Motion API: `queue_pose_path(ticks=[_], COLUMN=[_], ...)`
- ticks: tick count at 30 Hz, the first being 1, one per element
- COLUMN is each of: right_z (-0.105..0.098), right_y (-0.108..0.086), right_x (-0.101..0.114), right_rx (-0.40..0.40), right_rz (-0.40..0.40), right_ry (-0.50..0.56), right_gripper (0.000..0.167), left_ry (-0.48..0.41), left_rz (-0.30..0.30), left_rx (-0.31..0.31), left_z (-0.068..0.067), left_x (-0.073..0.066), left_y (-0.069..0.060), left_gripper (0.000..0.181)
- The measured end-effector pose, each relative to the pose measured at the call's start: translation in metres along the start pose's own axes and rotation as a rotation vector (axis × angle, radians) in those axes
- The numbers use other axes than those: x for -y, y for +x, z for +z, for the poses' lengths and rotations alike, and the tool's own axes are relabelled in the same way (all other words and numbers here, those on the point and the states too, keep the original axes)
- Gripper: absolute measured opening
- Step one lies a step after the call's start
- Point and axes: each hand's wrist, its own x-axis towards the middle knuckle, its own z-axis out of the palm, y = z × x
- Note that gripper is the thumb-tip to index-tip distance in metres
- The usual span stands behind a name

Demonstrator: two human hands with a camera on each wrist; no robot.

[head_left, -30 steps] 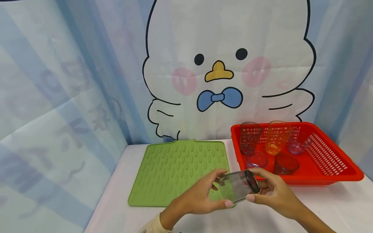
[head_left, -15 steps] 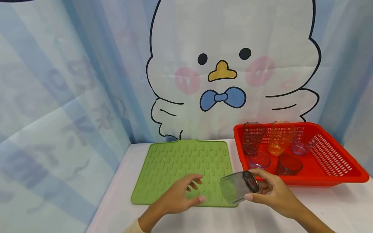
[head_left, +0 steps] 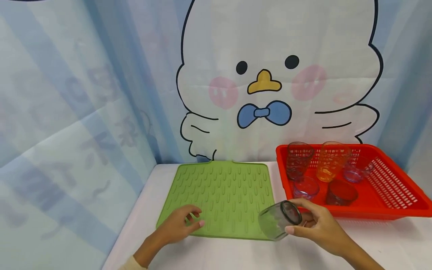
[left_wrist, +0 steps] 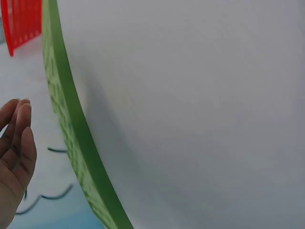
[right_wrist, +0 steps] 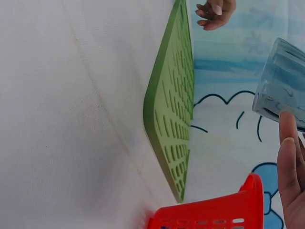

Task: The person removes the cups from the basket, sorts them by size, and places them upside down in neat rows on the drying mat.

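Observation:
My right hand [head_left: 320, 228] pinches a grey see-through glass [head_left: 275, 223] by its thick-rimmed end, between thumb and fingers. The glass lies tilted in the air above the right front corner of a green ridged mat [head_left: 219, 195], its far end pointing left and down. In the right wrist view, the fingertips [right_wrist: 287, 125] touch that end of the glass [right_wrist: 281, 81]. My left hand [head_left: 179, 225] hovers over the mat's left front corner, fingers loosely curled with nothing in them. The left wrist view shows the same hand [left_wrist: 16, 152] beside the mat edge [left_wrist: 81, 129].
A red slotted basket [head_left: 381, 214] stands right of the mat. In it are a tall dark glass [head_left: 298, 165], an amber glass [head_left: 332, 165], a short dark glass [head_left: 341, 193] and purple cups [head_left: 305, 187]. Behind hangs a curtain [head_left: 263, 138] with a cartoon bird.
My left hand has let go of the glass and moved left, away from it. The right hand still holds the glass, which has turned a little, its far end lower.

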Motion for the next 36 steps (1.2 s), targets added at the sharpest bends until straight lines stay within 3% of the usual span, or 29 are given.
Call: queue_pose_path(ticks=[6,10,17,25,36], right_z=[0.004,0.008,0.021,0.046,0.088], right_y=[0.002,0.006,0.023,0.058,0.114], right_x=[-0.002,-0.002,-0.001,0.005,0.015], right_rx=[0.003,-0.002,0.037,0.107,0.177], right_rz=[0.013,0.043,0.053,0.084,0.118], right_ry=[-0.004,-0.036,-0.061,-0.044,-0.041], right_gripper=[0.051,0.05,0.048,0.05,0.061], left_ry=[0.04,0.066,0.082,0.069,0.078], left_rz=[-0.061,-0.069,-0.099,-0.128,-0.161], left_rx=[-0.02,-0.026,-0.019,0.063,0.064], left_z=[-0.024,-0.038,-0.051,-0.055,-0.055], left_x=[0.028,0.043,0.063,0.07,0.075], left_y=[-0.012,-0.019,-0.029,-0.034,-0.035], left_gripper=[0.05,0.048,0.044,0.044,0.044])
